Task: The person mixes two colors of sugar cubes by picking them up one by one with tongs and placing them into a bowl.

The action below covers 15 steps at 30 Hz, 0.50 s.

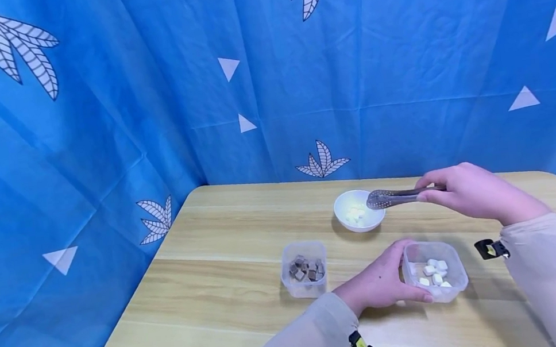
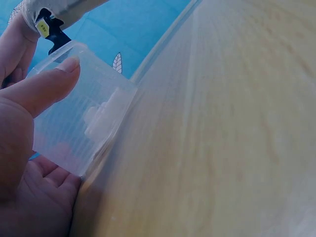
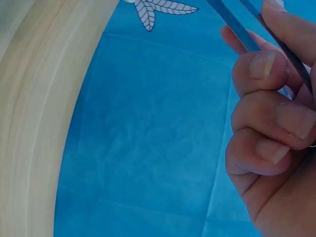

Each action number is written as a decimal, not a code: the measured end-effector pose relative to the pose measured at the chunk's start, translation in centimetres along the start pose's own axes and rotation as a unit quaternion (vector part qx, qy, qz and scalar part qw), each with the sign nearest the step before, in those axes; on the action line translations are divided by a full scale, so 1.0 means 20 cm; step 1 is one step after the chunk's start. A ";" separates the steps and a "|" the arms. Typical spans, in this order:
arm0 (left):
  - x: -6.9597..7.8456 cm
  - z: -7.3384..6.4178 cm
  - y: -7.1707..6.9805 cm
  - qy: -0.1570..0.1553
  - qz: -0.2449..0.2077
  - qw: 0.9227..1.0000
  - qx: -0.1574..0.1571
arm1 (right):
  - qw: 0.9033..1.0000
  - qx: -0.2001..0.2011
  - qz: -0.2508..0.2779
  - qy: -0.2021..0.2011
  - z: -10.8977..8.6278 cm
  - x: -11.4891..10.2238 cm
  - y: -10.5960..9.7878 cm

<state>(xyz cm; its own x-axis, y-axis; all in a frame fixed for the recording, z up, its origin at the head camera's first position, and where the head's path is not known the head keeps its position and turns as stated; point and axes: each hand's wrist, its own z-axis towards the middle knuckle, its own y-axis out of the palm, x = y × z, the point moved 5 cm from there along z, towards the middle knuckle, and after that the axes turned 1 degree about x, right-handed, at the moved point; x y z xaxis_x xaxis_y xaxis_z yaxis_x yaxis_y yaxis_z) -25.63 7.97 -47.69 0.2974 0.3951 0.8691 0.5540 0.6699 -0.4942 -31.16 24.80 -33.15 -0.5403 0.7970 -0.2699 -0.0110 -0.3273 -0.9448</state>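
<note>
My left hand [image 1: 381, 279] grips a clear plastic container [image 1: 456, 274] that holds several white cubes [image 1: 437, 279]. In the left wrist view the thumb lies along the container's wall and the other fingers are at its far side. Up and to the right, my right hand [image 1: 468, 196] holds metal tongs [image 1: 382, 199] with perforated heads, their arms between thumb and curled fingers. The heads hang by the right rim of a white bowl [image 1: 361, 228], which has small pale pieces [image 1: 356, 215] in it. I cannot tell whether the tongs hold anything.
A second clear container [image 1: 307, 291] with several brown cubes [image 1: 306, 268] stands left of my left hand. Everything rests on a wooden table [image 1: 210, 297]. Blue cloth [image 1: 297, 73] with leaf prints hangs behind and to the left of it.
</note>
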 end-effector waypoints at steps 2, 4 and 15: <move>0.00 0.00 0.00 0.000 0.000 1.000 0.002 | 1.000 -0.004 0.001 0.008 0.00 0.00 0.01; 0.00 0.00 0.00 0.002 0.000 1.000 0.003 | 1.000 -0.008 0.002 0.014 0.00 0.01 0.01; -0.01 0.01 -0.01 0.007 0.005 1.000 -0.001 | 1.000 -0.014 0.000 0.024 -0.01 0.01 0.01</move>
<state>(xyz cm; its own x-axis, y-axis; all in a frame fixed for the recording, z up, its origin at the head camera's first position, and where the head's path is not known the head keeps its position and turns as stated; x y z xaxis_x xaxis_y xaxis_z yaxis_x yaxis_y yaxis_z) -25.85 7.87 -47.76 0.3131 0.3932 0.8645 0.5532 0.6644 -0.5025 -31.22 24.98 -33.51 -0.4993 0.8205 -0.2782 0.0135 -0.3136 -0.9494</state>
